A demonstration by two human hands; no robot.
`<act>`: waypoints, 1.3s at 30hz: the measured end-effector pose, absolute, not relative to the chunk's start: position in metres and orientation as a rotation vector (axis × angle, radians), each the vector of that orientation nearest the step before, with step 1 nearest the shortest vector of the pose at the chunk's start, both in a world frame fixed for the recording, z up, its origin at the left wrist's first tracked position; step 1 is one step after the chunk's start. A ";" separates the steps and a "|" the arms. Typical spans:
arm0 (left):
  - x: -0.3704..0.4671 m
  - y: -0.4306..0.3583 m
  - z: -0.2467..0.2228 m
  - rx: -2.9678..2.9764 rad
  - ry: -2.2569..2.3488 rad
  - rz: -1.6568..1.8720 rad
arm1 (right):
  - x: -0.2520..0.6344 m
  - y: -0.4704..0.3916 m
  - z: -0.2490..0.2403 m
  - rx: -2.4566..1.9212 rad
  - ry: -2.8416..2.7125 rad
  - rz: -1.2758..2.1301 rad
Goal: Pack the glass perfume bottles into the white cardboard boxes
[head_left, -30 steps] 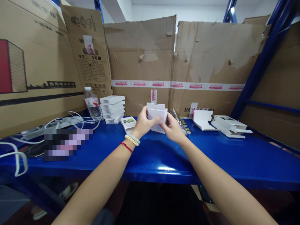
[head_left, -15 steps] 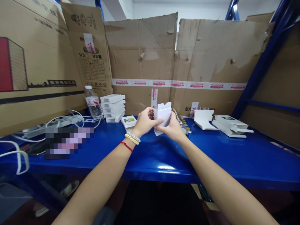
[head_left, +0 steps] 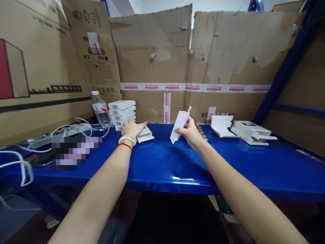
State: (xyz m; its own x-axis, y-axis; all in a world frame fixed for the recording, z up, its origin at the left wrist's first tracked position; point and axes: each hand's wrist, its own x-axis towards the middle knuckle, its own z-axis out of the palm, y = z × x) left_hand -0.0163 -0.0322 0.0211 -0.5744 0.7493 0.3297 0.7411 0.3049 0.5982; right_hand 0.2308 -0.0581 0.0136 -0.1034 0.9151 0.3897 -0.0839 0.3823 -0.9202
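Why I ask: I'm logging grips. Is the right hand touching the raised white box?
Touching. The head view shows the right hand holding the raised white box, its thumb laid across the near face.

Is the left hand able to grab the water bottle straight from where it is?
Probably not straight across: the stack of white boxes stands between the left hand and the plastic water bottle. Reaching around or over the stack might work.

pass: front of blue table (head_left: 157,166) | blocks: box stack (head_left: 122,112) left, cartons (head_left: 250,130) right, cardboard (head_left: 152,64) behind
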 end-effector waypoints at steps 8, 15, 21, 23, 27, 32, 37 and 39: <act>-0.010 -0.028 0.019 1.627 2.430 0.694 | 0.230 -0.064 0.020 -0.715 -1.387 1.128; 0.004 -0.035 0.023 2.228 1.828 0.948 | 0.240 -0.063 0.027 -0.554 -1.238 1.126; 0.013 -0.035 0.016 2.377 1.376 1.132 | 0.253 -0.067 0.036 -0.459 -1.206 1.057; 0.018 -0.036 0.015 2.420 1.279 1.127 | 0.255 -0.069 0.038 -0.445 -1.247 1.049; 0.030 -0.042 0.017 2.551 1.176 1.064 | 0.255 -0.073 0.040 -0.412 -1.261 1.115; 0.037 -0.048 0.020 2.620 1.128 1.101 | 0.255 -0.076 0.041 -0.447 -1.264 1.127; 0.032 -0.049 0.024 2.701 1.126 1.113 | 0.257 -0.074 0.041 -0.450 -1.380 1.121; 0.028 -0.050 0.027 2.740 1.154 1.107 | 0.258 -0.070 0.039 -0.467 -1.385 1.149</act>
